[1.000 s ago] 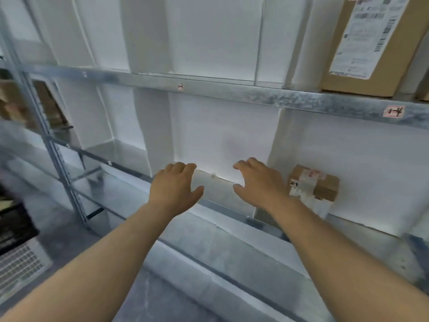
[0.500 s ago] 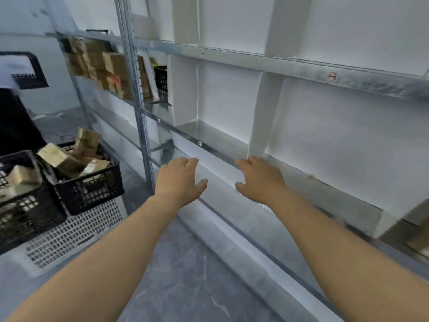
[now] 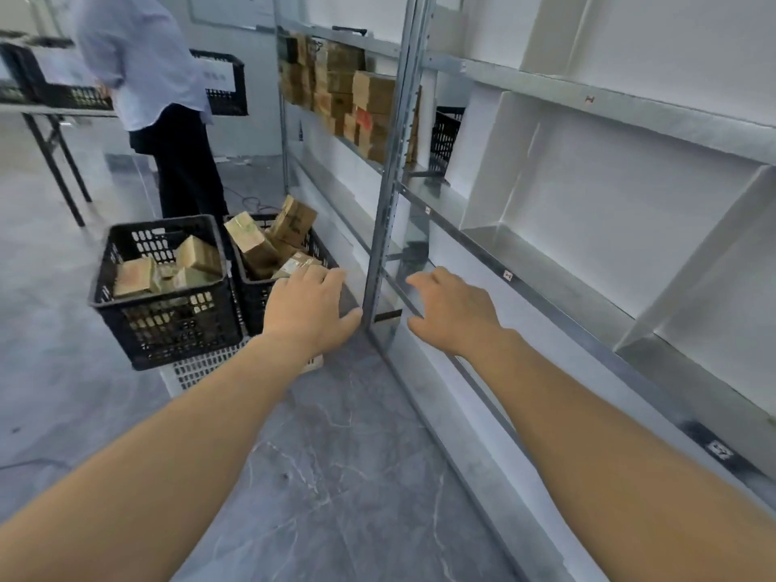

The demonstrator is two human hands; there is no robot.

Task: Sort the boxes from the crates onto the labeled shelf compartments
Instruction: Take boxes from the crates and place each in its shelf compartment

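Grey floor (image 3: 336,455): I note the nearer crate (image 3: 252,304) forward-left. The left hand (image 3: 313,308) is closest, the right hand (image 3: 455,312) farther; both spread, empty.

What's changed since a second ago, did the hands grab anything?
The view swung left, from the shelf toward two black crates of boxes on the floor; the left hand now reaches toward them. Nothing was taken or let go. Both hands stayed open and empty, the right hand by the shelf post.
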